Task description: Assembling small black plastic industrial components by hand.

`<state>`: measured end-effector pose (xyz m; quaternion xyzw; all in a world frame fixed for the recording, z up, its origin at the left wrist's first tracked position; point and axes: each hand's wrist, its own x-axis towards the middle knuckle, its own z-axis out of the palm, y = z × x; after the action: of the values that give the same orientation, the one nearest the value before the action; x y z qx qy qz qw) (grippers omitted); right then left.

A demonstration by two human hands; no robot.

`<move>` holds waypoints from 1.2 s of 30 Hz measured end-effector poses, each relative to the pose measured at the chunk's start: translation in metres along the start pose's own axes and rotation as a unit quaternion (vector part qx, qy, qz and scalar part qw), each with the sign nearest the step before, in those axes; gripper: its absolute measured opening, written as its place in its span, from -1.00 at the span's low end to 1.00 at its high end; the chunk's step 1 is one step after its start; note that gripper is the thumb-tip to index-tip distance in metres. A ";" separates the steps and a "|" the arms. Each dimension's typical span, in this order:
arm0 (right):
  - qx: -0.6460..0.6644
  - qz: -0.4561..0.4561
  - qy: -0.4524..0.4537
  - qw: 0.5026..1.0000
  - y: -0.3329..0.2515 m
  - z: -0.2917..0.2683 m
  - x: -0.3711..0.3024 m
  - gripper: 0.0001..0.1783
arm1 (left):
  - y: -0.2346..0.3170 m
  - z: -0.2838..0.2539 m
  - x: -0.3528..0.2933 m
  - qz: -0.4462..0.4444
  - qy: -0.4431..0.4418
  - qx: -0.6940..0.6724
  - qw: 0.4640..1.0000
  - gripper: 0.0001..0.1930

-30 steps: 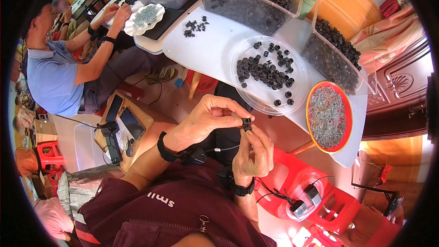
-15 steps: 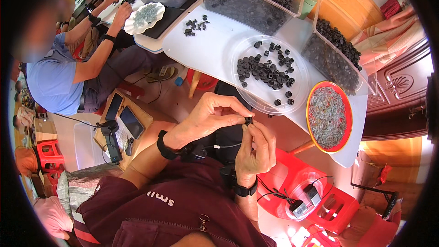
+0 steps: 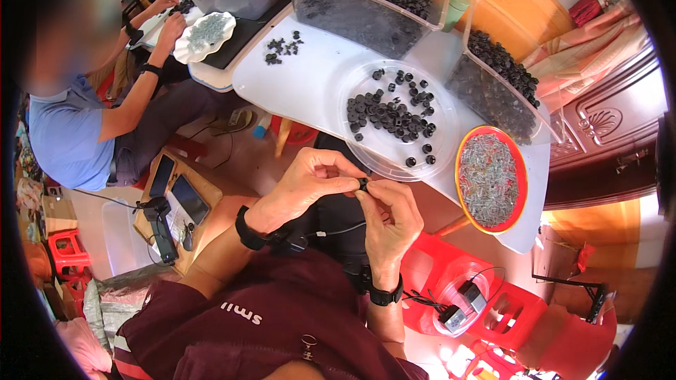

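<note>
A small black round part (image 3: pixel 362 184) is pinched between the fingertips of both hands, in front of my body. My left hand (image 3: pixel 310 181) grips it from the left with thumb and forefinger. From the right, the thumb and forefinger of my right hand (image 3: pixel 391 222) close on it too. The fingers hide much of the part. Beyond my hands, a clear round tray (image 3: pixel 359 158) on the white table holds many similar black parts (image 3: pixel 387 112). Nearer the right, a red, yellow-rimmed bowl (image 3: pixel 522 193) is full of small thin clear pieces (image 3: pixel 491 179).
Clear bins of black parts (image 3: pixel 366 17) (image 3: pixel 486 88) line the table (image 3: pixel 282 84), with a loose cluster of small black parts (image 3: pixel 283 48) at left. A co-worker (image 3: pixel 67 130) sits at left by a white scalloped dish (image 3: pixel 189 49). A red stool (image 3: pixel 436 274) with power adapters stands at right.
The view has shifted, so the table and bowls appear further left. My right hand's fingers have risen and closed further around the black part; both hands still hold it.
</note>
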<state>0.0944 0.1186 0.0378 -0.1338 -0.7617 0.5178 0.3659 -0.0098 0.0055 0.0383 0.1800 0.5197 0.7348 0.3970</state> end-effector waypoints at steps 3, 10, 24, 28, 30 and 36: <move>0.006 -0.005 0.000 1.000 0.005 0.002 0.002 -0.78 | -0.003 0.000 0.001 0.015 0.018 0.001 1.000 -0.86; 0.014 0.007 -0.038 0.999 0.009 -0.001 0.007 -0.78 | -0.005 -0.004 0.001 0.044 -0.009 -0.018 0.999 -0.84; -0.018 0.055 -0.107 0.993 0.011 0.001 0.016 -0.74 | -0.009 -0.006 0.001 0.037 -0.005 0.008 0.999 -0.83; -0.041 0.015 -0.106 0.993 0.011 0.002 0.016 -0.75 | -0.018 -0.005 0.003 0.040 0.003 -0.007 0.999 -0.81; -0.045 0.014 -0.102 0.994 0.010 0.003 0.017 -0.76 | -0.021 -0.005 0.004 0.056 0.006 -0.006 0.998 -0.81; -0.044 0.002 -0.090 0.995 0.015 0.007 0.016 -0.78 | -0.022 0.001 0.004 0.068 0.026 -0.004 0.997 -0.79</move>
<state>0.0759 0.1294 0.0302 -0.1039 -0.8132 0.4945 0.2887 -0.0025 0.0124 0.0182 0.1949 0.5136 0.7663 0.3331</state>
